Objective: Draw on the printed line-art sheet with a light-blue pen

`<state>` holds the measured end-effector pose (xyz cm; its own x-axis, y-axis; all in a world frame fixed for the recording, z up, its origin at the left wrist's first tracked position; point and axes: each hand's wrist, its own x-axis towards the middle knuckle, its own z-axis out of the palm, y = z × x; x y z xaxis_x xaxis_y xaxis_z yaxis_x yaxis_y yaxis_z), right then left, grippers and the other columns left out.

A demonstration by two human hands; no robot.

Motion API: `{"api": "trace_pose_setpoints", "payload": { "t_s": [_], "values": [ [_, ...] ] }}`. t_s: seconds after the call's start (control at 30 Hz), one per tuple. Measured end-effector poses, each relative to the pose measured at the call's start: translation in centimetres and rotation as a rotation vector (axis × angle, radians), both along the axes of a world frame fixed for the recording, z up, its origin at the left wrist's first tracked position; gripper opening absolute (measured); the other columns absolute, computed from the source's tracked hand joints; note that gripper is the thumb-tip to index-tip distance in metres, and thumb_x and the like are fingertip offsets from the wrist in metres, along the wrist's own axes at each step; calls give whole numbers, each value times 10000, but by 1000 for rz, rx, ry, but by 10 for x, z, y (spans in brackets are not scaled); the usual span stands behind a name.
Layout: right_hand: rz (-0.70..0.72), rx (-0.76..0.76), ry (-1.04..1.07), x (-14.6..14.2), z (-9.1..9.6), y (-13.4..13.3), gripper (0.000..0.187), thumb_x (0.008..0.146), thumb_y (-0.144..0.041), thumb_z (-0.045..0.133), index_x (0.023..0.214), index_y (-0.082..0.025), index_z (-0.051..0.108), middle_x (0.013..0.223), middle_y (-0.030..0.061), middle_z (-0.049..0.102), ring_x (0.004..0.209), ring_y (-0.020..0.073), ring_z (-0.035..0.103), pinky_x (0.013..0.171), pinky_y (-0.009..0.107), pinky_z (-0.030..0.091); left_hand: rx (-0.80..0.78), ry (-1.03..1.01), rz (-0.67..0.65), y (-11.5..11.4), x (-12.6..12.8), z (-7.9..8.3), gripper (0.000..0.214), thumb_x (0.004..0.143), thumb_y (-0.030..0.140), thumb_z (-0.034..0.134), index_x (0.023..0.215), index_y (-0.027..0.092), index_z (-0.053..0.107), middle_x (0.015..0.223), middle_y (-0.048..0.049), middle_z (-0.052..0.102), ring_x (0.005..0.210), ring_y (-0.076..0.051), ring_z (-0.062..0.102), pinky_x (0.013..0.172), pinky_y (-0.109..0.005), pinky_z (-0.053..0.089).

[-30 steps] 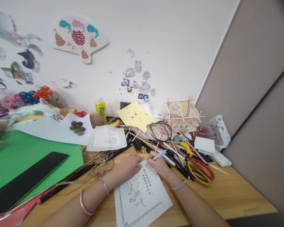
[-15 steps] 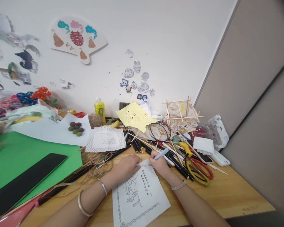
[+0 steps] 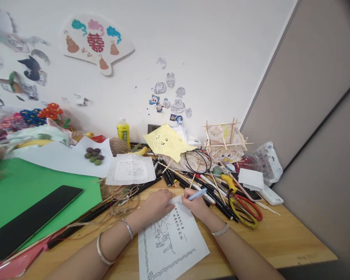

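- The right hand (image 3: 195, 202) pinched a light blue pen (image 3: 198, 194) between thumb and fingers, its rear end slanting up to the right; the fingers hid the tip, so whether it touched the paper I could not tell.
- The left hand (image 3: 159, 203) lay palm down across the upper left edge of the drawing sheet (image 3: 189, 249), fingers close together — whether they gripped the edge I could not tell.
- The sheet lay aslant on the wooden table (image 3: 280, 243), between the forearms, and bore line figures, columns of characters and a wavy border.
- Just beyond the right hand lay a heap of markers (image 3: 221, 204) and thin sticks (image 3: 217, 184), with yellow and red looped handles (image 3: 246, 222) to its right.
- Near the left forearm lay tangled twine (image 3: 125, 202); behind it, a card with a patterned border (image 3: 131, 170).
- Farther left, a black slab (image 3: 37, 221) rested on a green sheet (image 3: 46, 175).
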<state>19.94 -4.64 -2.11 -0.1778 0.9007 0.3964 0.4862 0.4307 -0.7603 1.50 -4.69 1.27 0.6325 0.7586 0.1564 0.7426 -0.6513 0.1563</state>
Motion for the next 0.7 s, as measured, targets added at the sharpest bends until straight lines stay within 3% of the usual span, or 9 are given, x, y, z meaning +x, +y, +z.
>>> {"api": "trace_pose_setpoints", "payload": {
  "t_s": [0.7],
  "values": [
    [28, -68, 76, 2, -6, 4, 172, 649, -166, 438, 557, -199, 297, 542, -61, 305, 524, 97, 314, 473, 208, 239, -7, 7, -3, 0, 0, 1, 192, 818, 297, 477, 850, 141, 583, 873, -86, 621, 832, -232, 582, 721, -308, 432]
  ]
}}
